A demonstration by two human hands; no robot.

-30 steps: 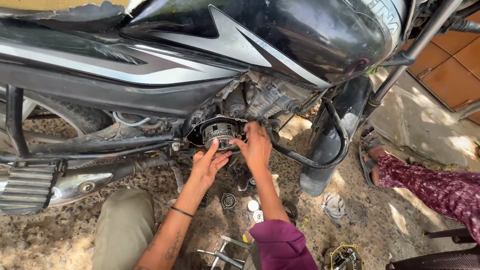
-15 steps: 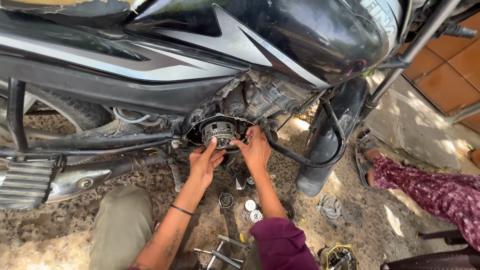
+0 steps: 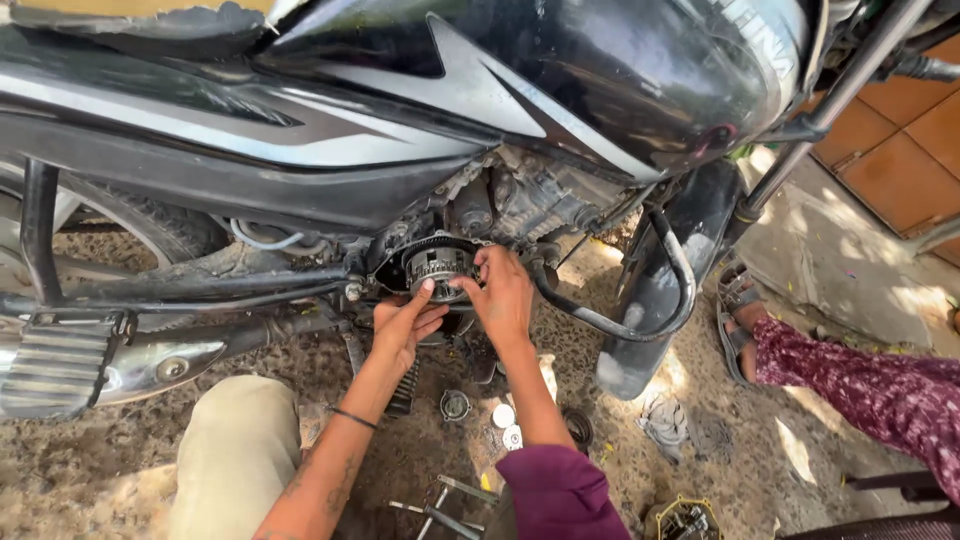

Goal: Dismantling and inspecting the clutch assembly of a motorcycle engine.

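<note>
Roadside repair spot: motorcycle (image 3: 400, 130), gravel ground (image 3: 100, 470), scattered parts (image 3: 455, 405).

Gravel ground (image 3: 130, 455); small round parts (image 3: 503, 415)

My left hand (image 3: 405, 322) is creeping up under the clutch assembly (image 3: 437, 268), index finger now touching its lower rim; my right hand (image 3: 503, 295) is shifting closer onto its right edge.

- Left hand (image 3: 405, 325) bare, with a thin dark band (image 3: 352, 417) around the wrist.
- Right hand (image 3: 503, 295) bare; maroon sleeve (image 3: 558, 492) covers the upper arm.
- Khaki trouser leg (image 3: 235, 455) on the knee.
</note>
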